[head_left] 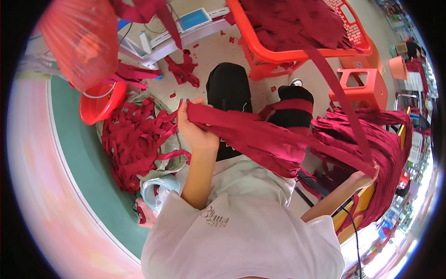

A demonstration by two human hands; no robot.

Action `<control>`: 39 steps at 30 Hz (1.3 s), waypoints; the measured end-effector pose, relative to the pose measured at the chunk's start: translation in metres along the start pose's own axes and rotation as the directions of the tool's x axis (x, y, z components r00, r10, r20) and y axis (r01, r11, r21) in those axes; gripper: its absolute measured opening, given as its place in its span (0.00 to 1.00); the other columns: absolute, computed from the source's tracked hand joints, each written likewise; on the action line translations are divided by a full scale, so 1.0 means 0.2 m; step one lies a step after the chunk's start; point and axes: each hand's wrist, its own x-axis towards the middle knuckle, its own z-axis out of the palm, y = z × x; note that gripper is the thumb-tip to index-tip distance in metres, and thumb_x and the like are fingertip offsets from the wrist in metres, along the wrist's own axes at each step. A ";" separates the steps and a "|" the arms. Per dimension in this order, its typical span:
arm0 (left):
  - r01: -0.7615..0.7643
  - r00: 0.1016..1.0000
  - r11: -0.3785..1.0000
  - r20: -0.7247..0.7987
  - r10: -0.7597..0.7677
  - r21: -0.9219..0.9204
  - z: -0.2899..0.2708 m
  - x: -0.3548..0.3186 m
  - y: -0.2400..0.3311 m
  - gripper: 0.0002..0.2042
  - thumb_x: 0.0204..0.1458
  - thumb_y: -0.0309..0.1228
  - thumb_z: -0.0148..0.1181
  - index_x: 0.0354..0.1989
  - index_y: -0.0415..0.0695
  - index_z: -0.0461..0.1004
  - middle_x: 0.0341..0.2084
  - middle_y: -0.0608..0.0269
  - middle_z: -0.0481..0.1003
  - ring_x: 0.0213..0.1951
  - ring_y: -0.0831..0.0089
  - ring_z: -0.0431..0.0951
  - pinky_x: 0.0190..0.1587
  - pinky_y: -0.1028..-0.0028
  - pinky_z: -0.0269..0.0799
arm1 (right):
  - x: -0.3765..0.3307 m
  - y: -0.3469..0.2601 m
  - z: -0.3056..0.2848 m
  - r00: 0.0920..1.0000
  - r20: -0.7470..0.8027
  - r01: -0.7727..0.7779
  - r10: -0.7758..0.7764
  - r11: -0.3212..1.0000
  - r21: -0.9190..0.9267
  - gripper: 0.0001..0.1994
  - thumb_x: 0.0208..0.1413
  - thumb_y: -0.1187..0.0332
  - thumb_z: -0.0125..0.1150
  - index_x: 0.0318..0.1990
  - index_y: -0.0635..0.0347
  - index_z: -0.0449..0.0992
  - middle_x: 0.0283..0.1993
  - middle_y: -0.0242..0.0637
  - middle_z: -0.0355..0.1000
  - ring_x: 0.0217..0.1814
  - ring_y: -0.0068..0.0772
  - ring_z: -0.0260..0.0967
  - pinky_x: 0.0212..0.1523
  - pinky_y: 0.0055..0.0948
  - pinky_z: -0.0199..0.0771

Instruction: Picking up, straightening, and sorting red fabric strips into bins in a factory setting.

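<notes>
My left hand [199, 132] is closed round one end of a bundle of dark red fabric strips [265, 137]. The bundle stretches across my lap over my black trousers [228, 88]. Out to the right, my right hand [364, 177] is closed on a long red fabric strip [341, 95] that runs up to the basket. Its fingertips are partly hidden by the cloth. Close to that hand, a thick heap of red strips [367, 144] hangs over a wooden-edged support [367, 200].
An orange-red basket [274, 56] full of red fabric stands ahead, near an orange stool [369, 86]. At left are a sack of red scraps [132, 144], a red bucket [104, 100], a hanging red plastic bag [81, 51] and a pale blue bin [160, 186]. A black cable [355, 228] hangs at right.
</notes>
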 end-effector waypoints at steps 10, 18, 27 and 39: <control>0.011 0.998 1.000 0.066 -0.013 0.021 -0.05 0.06 0.09 0.17 0.60 0.40 0.42 0.39 0.38 0.71 0.20 0.68 0.61 0.25 0.73 0.59 0.29 0.71 0.59 | 0.22 -0.29 -0.12 0.785 -0.026 0.509 -0.618 0.670 -0.541 0.11 0.50 0.73 0.64 0.37 0.73 0.77 0.35 0.51 0.76 0.36 0.41 0.75 0.39 0.31 0.79; 0.069 0.995 0.993 0.070 -0.076 0.097 -0.03 0.08 0.15 0.17 0.61 0.40 0.41 0.42 0.38 0.70 0.22 0.66 0.63 0.26 0.71 0.62 0.31 0.69 0.62 | 0.28 -0.61 -0.08 0.888 0.454 0.177 -0.069 0.964 -0.200 0.12 0.56 0.65 0.47 0.39 0.63 0.73 0.29 0.35 0.69 0.29 0.27 0.68 0.30 0.19 0.67; 0.160 0.958 0.987 0.240 -0.157 0.006 -0.20 0.16 0.16 0.15 0.62 0.37 0.40 0.42 0.40 0.71 0.27 0.62 0.69 0.35 0.64 0.69 0.42 0.65 0.69 | 0.34 -0.77 -0.13 0.810 0.223 0.456 -0.543 0.341 -0.822 0.11 0.60 0.64 0.59 0.38 0.65 0.76 0.33 0.35 0.75 0.33 0.26 0.70 0.35 0.23 0.71; 0.054 0.998 0.996 0.035 -0.057 0.073 -0.08 0.14 0.11 0.15 0.61 0.38 0.41 0.39 0.39 0.71 0.30 0.60 0.71 0.35 0.63 0.70 0.42 0.64 0.68 | 0.29 -0.77 -0.26 0.796 0.367 0.471 0.481 -0.113 -0.875 0.15 0.54 0.67 0.63 0.47 0.59 0.73 0.39 0.38 0.77 0.41 0.30 0.74 0.45 0.30 0.72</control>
